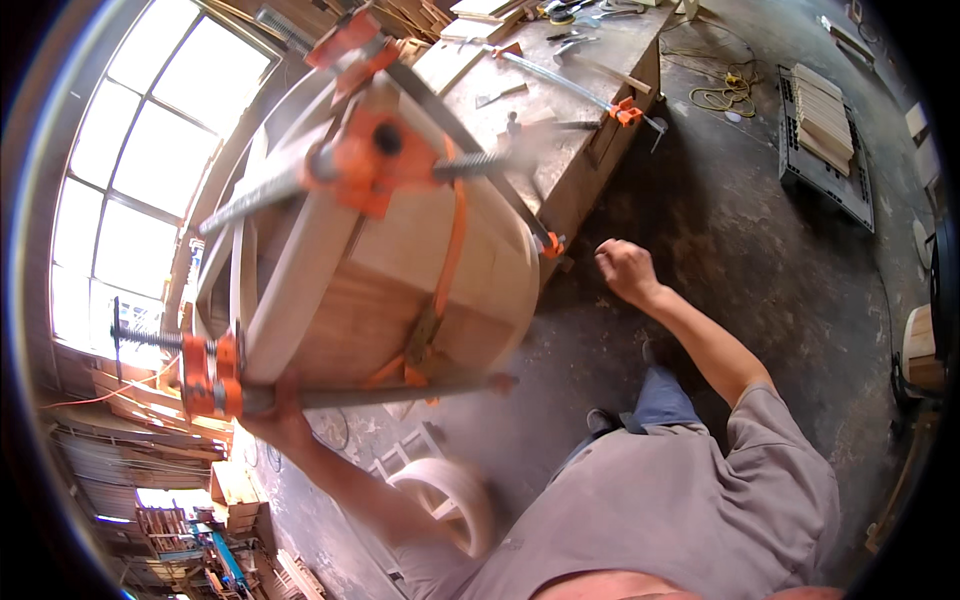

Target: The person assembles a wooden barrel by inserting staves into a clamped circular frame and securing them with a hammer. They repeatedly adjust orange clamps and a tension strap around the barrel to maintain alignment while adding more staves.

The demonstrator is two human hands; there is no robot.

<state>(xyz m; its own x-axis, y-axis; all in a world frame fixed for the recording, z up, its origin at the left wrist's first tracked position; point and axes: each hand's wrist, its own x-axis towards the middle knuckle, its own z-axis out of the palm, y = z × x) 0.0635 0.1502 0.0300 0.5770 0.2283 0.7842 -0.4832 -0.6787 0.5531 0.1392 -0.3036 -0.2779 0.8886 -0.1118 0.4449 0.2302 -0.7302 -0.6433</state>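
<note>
so the wooden drum is looming front-left near the desk. left hand, arm stretching forward, is wrapping its grip round the lower clamp. right hand's hovering, curling loosely; can't tell if it's holding anything.

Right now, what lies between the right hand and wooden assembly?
The head view shows an orange clamp end, then a strip of floor, between assembly and right hand.
</note>
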